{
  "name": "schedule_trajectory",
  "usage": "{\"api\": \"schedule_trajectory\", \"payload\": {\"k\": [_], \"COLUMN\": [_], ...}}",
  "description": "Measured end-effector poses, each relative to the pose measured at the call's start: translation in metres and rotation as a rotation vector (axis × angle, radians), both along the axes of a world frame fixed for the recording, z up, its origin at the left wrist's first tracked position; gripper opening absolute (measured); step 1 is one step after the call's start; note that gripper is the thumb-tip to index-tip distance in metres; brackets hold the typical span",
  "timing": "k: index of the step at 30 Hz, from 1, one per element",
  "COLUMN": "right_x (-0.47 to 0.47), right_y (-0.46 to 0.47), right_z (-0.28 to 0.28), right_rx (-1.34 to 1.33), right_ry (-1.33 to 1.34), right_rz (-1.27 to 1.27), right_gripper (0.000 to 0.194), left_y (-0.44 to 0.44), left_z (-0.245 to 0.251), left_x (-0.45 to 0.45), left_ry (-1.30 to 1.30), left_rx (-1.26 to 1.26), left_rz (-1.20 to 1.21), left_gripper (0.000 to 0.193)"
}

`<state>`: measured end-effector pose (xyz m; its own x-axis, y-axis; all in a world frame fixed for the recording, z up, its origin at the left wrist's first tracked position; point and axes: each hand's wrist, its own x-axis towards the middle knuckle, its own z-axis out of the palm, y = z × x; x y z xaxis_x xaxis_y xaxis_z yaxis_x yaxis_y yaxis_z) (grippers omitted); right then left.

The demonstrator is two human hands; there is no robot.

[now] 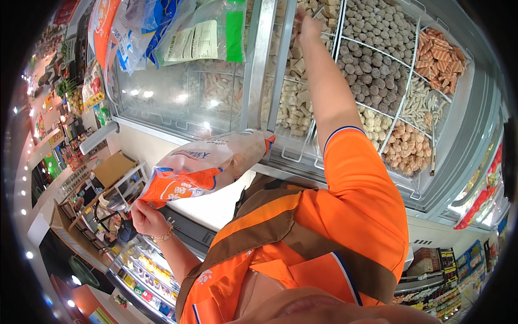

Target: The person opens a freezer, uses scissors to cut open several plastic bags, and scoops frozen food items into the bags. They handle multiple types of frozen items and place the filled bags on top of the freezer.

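My left hand (146,220) grips one end of an orange and white plastic bag (194,178). The bag bears writing, and its other end rests by the freezer's front rim. With the arm stretched forward, my right hand (309,30) is inside the open freezer, over a wire compartment of pale cubed pieces (297,65). A metal handle (318,11) shows right beside that hand. Its fingers are blurred and partly hidden, so I cannot tell if they hold the handle.
White wire dividers (338,36) part bins of grey balls (376,24), darker balls (370,73) and orange striped pieces (441,60). A long-handled ladle (433,137) lies at the right. Several plastic packages (194,40) rest on the glass lid (170,97) at the left.
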<state>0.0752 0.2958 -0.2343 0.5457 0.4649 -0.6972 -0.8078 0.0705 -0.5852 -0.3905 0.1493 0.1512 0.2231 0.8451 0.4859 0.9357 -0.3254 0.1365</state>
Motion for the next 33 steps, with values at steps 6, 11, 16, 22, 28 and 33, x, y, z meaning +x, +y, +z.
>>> {"api": "schedule_trajectory", "payload": {"k": [6, 11, 16, 22, 28, 33], "right_x": [0.003, -0.006, -0.017, -0.077, -0.088, -0.094], "right_y": [-0.062, -0.145, -0.205, -0.223, -0.199, -0.189], "right_z": [-0.028, -0.034, -0.028, -0.011, -0.011, -0.014], "right_rx": [-0.137, -0.363, -0.443, -0.301, -0.354, -0.476], "right_ry": [-0.455, -0.769, -0.888, -1.460, -1.597, -1.454], "right_rz": [0.339, 0.722, 0.886, 1.324, 1.738, 1.850], "right_gripper": [0.014, 0.012, 0.013, 0.033, 0.030, 0.029], "left_y": [-0.004, -0.002, -0.003, -0.007, -0.014, -0.015], "left_z": [-0.006, -0.007, -0.009, -0.011, -0.010, -0.010], "left_x": [-0.004, 0.000, -0.011, -0.007, -0.012, -0.014], "left_ry": [0.003, 0.012, -0.043, -0.105, -0.124, -0.112], "left_rx": [0.048, 0.083, 0.062, 0.063, 0.049, 0.044], "left_rz": [0.074, 0.049, 0.037, 0.012, 0.035, -0.003], "left_gripper": [0.021, 0.022, 0.020, 0.019, 0.021, 0.022]}}
